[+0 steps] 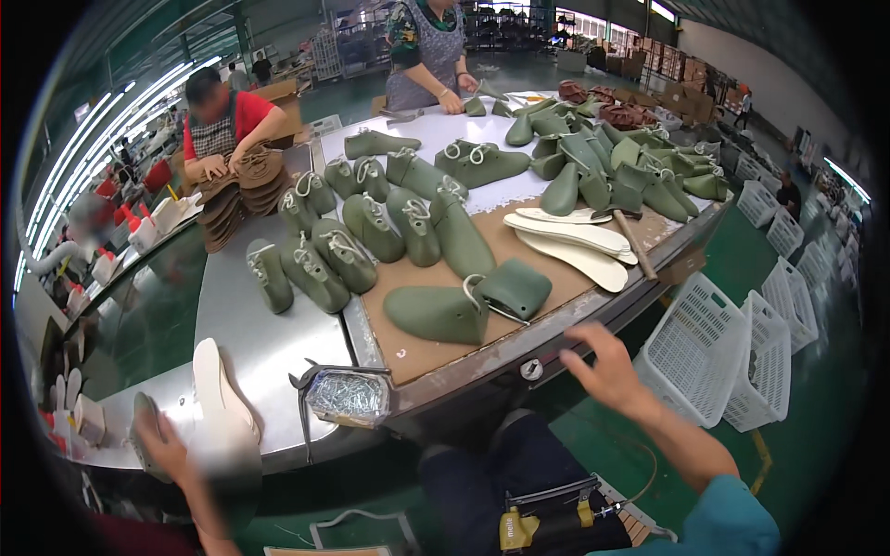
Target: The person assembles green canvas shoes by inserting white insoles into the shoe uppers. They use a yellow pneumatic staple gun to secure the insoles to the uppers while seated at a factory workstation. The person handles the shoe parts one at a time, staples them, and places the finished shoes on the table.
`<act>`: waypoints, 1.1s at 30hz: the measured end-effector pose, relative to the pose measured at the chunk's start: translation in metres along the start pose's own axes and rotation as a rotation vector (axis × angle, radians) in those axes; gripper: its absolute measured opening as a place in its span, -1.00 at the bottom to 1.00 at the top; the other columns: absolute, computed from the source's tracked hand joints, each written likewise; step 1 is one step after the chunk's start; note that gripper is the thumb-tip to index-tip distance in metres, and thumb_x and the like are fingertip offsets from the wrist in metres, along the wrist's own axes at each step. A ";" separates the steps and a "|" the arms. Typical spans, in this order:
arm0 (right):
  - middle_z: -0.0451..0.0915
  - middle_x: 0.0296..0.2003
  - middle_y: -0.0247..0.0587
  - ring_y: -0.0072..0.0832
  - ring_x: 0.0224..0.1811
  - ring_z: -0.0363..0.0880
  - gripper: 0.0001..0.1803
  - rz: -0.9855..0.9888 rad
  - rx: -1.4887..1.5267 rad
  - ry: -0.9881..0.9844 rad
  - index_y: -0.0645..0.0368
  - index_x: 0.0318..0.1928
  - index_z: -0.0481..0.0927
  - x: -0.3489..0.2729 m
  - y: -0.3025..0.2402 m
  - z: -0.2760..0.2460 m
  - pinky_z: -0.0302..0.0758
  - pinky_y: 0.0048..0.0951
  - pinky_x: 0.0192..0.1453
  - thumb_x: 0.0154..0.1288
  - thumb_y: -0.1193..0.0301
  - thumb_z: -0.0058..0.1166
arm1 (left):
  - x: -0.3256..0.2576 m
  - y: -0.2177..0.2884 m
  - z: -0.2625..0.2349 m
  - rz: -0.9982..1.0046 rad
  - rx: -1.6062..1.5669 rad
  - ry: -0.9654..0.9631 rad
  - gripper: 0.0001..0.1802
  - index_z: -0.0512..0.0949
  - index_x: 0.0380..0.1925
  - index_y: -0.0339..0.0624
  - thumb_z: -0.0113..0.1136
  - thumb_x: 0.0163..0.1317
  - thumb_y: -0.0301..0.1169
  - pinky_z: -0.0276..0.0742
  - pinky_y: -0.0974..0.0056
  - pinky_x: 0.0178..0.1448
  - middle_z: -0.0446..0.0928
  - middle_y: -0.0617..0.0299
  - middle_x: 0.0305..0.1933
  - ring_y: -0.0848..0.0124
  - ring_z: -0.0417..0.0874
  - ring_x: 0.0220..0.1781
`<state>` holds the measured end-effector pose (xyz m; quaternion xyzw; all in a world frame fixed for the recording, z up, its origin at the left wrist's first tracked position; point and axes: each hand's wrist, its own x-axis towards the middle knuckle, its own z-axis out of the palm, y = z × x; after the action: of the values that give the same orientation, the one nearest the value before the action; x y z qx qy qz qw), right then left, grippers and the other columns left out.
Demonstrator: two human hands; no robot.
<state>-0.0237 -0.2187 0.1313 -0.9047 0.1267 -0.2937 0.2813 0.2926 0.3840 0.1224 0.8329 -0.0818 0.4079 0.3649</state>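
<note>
At the lower left, my left hand [170, 447], slightly blurred, is closed on a green shoe last [145, 428] that it partly hides. Beside it, pale insoles [215, 385] lie on the metal tabletop. My right hand [607, 366] hovers off the table's front edge, fingers apart and holding nothing. Nearest to it on the brown board, a green shoe last [431, 313] lies on its side against a shorter green last piece [515, 289] with a cord loop. Pincers [306, 408] rest against a clear box of nails [348, 397] between my hands.
Several corded lasts [371, 227] stand mid-table; more are heaped at the right. A hammer [635, 246] lies by cream insoles [575, 246]. White crates [695, 352] stand on the floor at right. A yellow-handled tool [519, 528] is on my lap. Two people work across the table.
</note>
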 end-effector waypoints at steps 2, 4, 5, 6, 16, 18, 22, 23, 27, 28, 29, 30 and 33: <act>0.50 0.00 0.04 -0.04 0.08 0.49 -0.45 -0.087 -0.186 0.013 0.18 0.12 0.48 0.045 0.007 0.014 0.46 -0.14 0.16 0.13 0.30 0.30 | -0.060 0.138 0.051 0.041 -0.114 -0.292 -0.55 0.35 0.24 -0.35 0.06 0.37 -0.48 0.19 0.16 0.46 0.44 0.00 0.24 0.17 0.41 0.34; 0.39 0.13 0.09 0.03 0.14 0.42 -0.25 -0.075 -0.285 -0.051 0.08 0.26 0.37 0.070 0.025 0.027 0.41 -0.09 0.21 0.05 0.24 0.35 | -0.100 0.254 0.089 -0.017 -0.310 -0.619 -0.50 0.41 0.16 -0.27 0.24 0.19 -0.49 0.31 0.14 0.39 0.47 -0.02 0.20 0.14 0.46 0.28; 0.34 0.17 0.12 0.06 0.14 0.40 -0.18 -0.034 -0.294 -0.108 0.04 0.31 0.33 0.081 0.029 0.038 0.41 -0.08 0.22 0.01 0.22 0.37 | -0.114 0.277 0.108 0.093 -0.476 -0.699 -0.48 0.44 0.13 -0.28 0.29 0.14 -0.48 0.29 0.14 0.38 0.53 0.00 0.12 0.17 0.49 0.23; 0.30 0.21 0.14 0.08 0.14 0.39 -0.11 0.007 -0.309 -0.166 -0.01 0.35 0.28 0.090 0.032 0.044 0.40 -0.07 0.23 -0.02 0.20 0.39 | -0.124 0.306 0.124 0.132 -0.526 -0.745 -0.44 0.44 0.14 -0.27 0.34 0.11 -0.44 0.33 0.14 0.34 0.54 -0.03 0.09 0.13 0.51 0.21; 0.55 -0.15 0.05 -0.13 -0.08 0.57 -0.34 0.538 0.683 -0.317 0.24 0.24 0.38 0.103 0.052 0.021 0.48 -0.16 0.12 0.22 0.10 0.03 | -0.138 0.387 0.237 0.451 -0.251 -0.882 0.09 0.16 0.40 -0.08 0.46 -0.09 0.09 0.11 -0.23 0.40 0.36 -0.05 0.29 -0.06 0.26 0.39; 0.59 -0.24 -0.03 -0.16 -0.23 0.61 -0.46 0.821 1.019 -0.385 0.21 0.07 0.52 0.104 0.064 0.025 0.51 -0.16 -0.02 0.37 0.05 -0.21 | -0.133 0.394 0.242 0.429 -0.261 -0.915 0.13 0.18 0.42 0.02 0.46 -0.16 0.16 0.13 -0.35 0.31 0.42 -0.01 0.23 -0.05 0.29 0.37; 0.57 -0.20 -0.08 -0.12 -0.13 0.54 -0.66 0.219 -0.031 -0.001 0.12 -0.26 0.65 0.102 0.045 0.032 0.44 -0.10 0.03 0.36 0.15 -0.07 | -0.128 0.420 0.252 0.599 -0.182 -1.042 -0.02 0.29 0.35 0.17 0.44 -0.11 0.14 0.34 -0.11 0.18 0.56 0.08 0.09 0.09 0.53 0.16; 0.57 -0.18 -0.08 -0.12 -0.10 0.52 -0.70 0.100 -0.124 0.054 0.14 -0.22 0.65 0.100 0.036 0.031 0.43 -0.11 0.03 0.33 0.21 -0.03 | -0.129 0.422 0.260 0.606 -0.190 -1.058 -0.07 0.32 0.32 0.19 0.43 -0.09 0.12 0.39 -0.05 0.13 0.60 0.11 0.03 0.13 0.59 0.08; 0.51 -0.08 -0.02 -0.10 -0.02 0.46 -0.62 -0.221 -0.259 0.100 0.19 -0.01 0.58 0.092 0.024 0.029 0.39 -0.10 0.11 0.12 0.40 0.17 | -0.129 0.429 0.263 0.510 -0.282 -1.162 -0.19 0.36 0.28 0.21 0.40 -0.04 0.00 0.57 0.12 -0.04 0.71 0.19 -0.26 0.13 0.71 -0.25; 0.49 -0.06 0.00 -0.09 0.00 0.45 -0.57 -0.265 -0.263 0.078 0.20 0.03 0.56 0.090 0.025 0.028 0.39 -0.09 0.12 0.10 0.40 0.19 | -0.133 0.428 0.267 0.571 -0.268 -1.068 -0.21 0.38 0.27 0.19 0.38 -0.04 -0.03 0.60 0.11 -0.14 0.72 0.22 -0.34 0.11 0.72 -0.32; 0.48 -0.04 0.01 -0.07 0.03 0.44 -0.52 -0.308 -0.267 0.057 0.20 0.06 0.53 0.087 0.026 0.029 0.38 -0.08 0.14 0.07 0.40 0.20 | -0.135 0.424 0.266 0.546 -0.235 -1.085 -0.20 0.38 0.27 0.18 0.39 -0.05 -0.03 0.60 0.10 -0.12 0.71 0.21 -0.33 0.10 0.72 -0.30; 0.47 -0.03 0.02 -0.05 0.06 0.42 -0.37 -0.285 -0.271 0.016 0.20 0.16 0.43 0.082 0.029 0.025 0.39 -0.06 0.14 0.00 0.41 0.23 | -0.136 0.428 0.268 0.545 -0.226 -1.104 -0.19 0.38 0.27 0.18 0.39 -0.06 -0.04 0.60 0.09 -0.11 0.71 0.20 -0.31 0.09 0.72 -0.27; 0.56 -0.21 -0.06 -0.06 -0.15 0.57 -0.41 -0.309 -0.234 0.083 0.12 0.10 0.44 0.089 0.047 0.041 0.48 -0.09 -0.04 -0.02 0.36 0.27 | -0.135 0.436 0.271 0.520 -0.184 -1.180 -0.20 0.29 0.29 0.26 0.35 -0.03 -0.19 0.55 0.05 -0.03 0.71 0.17 -0.21 0.11 0.71 -0.17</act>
<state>0.0685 -0.2742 0.1173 -0.9271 0.0312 -0.3538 0.1201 0.1832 -0.1351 0.1496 0.8354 -0.5019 -0.0516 0.2180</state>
